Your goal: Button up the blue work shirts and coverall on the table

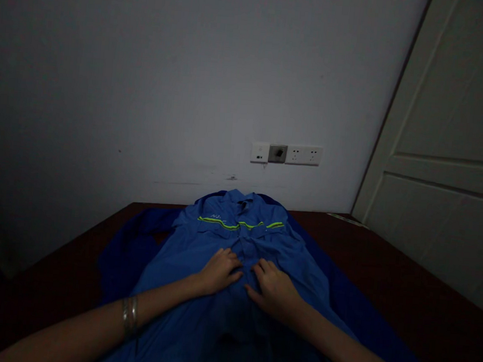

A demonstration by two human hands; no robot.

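A blue work jacket (216, 235) lies front up, its collar toward the wall. It has lighter blue panels, darker blue sleeves, yellow-green stripes across the chest and small white lettering on one side. My left hand (220, 271) rests on the front, left of the centre placket, with fingers bent and thumb apart from them. Right of the placket, my right hand (277, 290) touches the cloth, its thumb spread away from the fingers. A narrow strip of fabric shows between the two hands. The jacket's lower part is dark and hard to make out.
Beneath the jacket is a dark reddish-brown surface (385, 270) that meets a pale wall (190, 88). Socket plates (303, 155) and a grey switch plate (277, 154) sit low on the wall. A panelled door (444, 208) stands at the right. The light is dim.
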